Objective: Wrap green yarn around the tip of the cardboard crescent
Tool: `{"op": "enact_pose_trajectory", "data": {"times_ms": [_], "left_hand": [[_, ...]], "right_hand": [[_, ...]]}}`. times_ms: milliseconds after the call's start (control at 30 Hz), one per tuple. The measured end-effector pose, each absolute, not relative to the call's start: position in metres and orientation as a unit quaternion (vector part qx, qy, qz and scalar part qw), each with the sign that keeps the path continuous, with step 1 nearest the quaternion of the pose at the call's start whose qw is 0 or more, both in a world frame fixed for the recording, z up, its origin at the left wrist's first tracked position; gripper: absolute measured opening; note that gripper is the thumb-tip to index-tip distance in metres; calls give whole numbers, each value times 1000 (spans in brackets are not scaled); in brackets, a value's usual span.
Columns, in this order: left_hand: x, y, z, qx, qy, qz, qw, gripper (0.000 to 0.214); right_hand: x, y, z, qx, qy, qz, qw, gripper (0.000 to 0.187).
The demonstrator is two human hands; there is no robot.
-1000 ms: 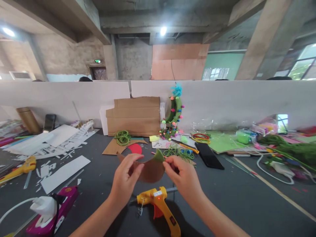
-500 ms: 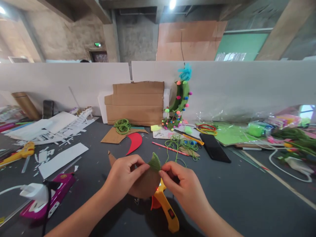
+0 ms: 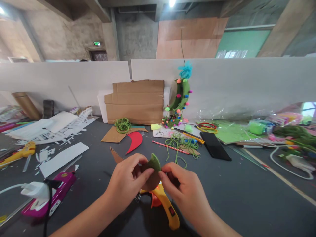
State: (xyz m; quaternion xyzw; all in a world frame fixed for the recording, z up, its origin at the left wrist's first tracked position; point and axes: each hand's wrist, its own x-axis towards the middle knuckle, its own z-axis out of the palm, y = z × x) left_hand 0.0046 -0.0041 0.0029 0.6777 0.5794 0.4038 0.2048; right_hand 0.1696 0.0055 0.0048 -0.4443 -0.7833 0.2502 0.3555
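My left hand (image 3: 124, 184) is closed on a curved brown cardboard piece (image 3: 151, 182), its thumb pressed over the lower part of a green-covered tip (image 3: 154, 161). The green looks like yarn laid along the cardboard. A pointed brown end sticks out past the left knuckles. My right hand (image 3: 186, 184) pinches at the right edge of the green part; whatever thin strand its fingertips may hold is hidden. Just below both hands, a yellow hot glue gun (image 3: 168, 207) lies on the dark table, its switch and small red light visible.
A red crescent cutout (image 3: 135, 142), loose green yarn (image 3: 182, 144) and a black phone (image 3: 215, 146) lie ahead. A green crescent with pompoms (image 3: 181, 95) stands behind. At left are a purple power strip (image 3: 54, 194), white scraps and a second glue gun (image 3: 23, 151).
My left thumb has moved onto the green tip, and the cardboard has turned so less of it shows. More of the glue gun is uncovered. My right hand keeps its pinch nearly in place.
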Motion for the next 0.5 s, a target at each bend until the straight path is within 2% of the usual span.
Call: {"op": "enact_pose_trajectory", "data": {"times_ms": [100, 233, 367, 500], "left_hand": [[5, -8, 6, 661, 585, 420, 210, 15], [4, -9, 11, 639, 586, 435, 244, 13], [2, -7, 11, 654, 564, 423, 277, 13], [2, -6, 8, 673, 559, 402, 269, 17]], "right_hand": [[171, 3, 7, -422, -794, 234, 370, 21], [173, 5, 12, -397, -784, 285, 382, 18], [176, 6, 13, -381, -788, 313, 370, 19], [178, 7, 13, -378, -804, 291, 354, 20]]}}
